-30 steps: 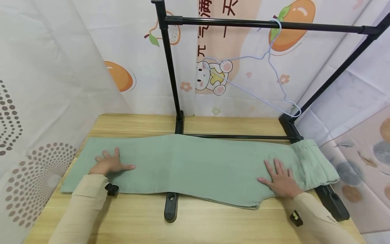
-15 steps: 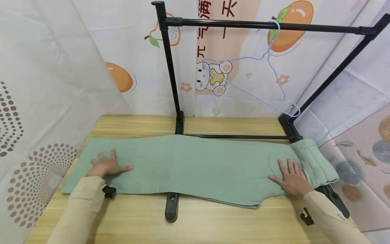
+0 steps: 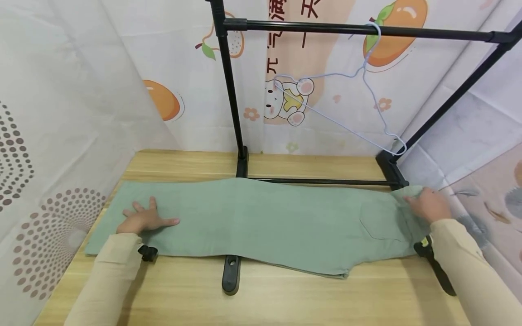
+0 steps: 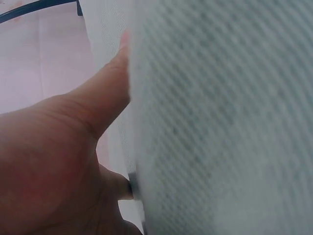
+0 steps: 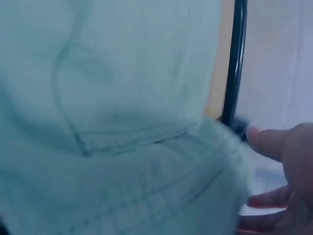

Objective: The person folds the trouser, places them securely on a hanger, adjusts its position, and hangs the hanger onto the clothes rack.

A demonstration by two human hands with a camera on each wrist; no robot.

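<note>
Head view: green trousers [image 3: 281, 222], folded lengthwise, lie across a wood-grain bench [image 3: 179, 290], leg end to the left, waist end to the right. The left hand [image 3: 142, 220] rests palm down near the leg end, its fingers spread wide and fairly straight, with hold of nothing. The right hand [image 3: 432, 206] is at the far corner of the waist end, beyond a stitched pocket [image 3: 381, 222], with its fingers bent; whether they grip the cloth cannot be told. Behind the trousers stands a black rack [image 3: 232, 90], one of its feet [image 3: 231, 276] jutting out from under the near edge of the cloth. A pale blue wire hanger [image 3: 364, 67] hangs from the top bar.

Left wrist view: ribbed green cloth fills the right side, very close and partly blurred. The thumb [image 4: 105, 85] reaches up to its edge, and another finger meets that edge lower down.

Right wrist view: the trousers cover most of the left and centre, with lines of stitching crossing them. At the right, thumb and fingers stand apart beside the cloth's blurred edge; a firm hold does not show clearly.
</note>
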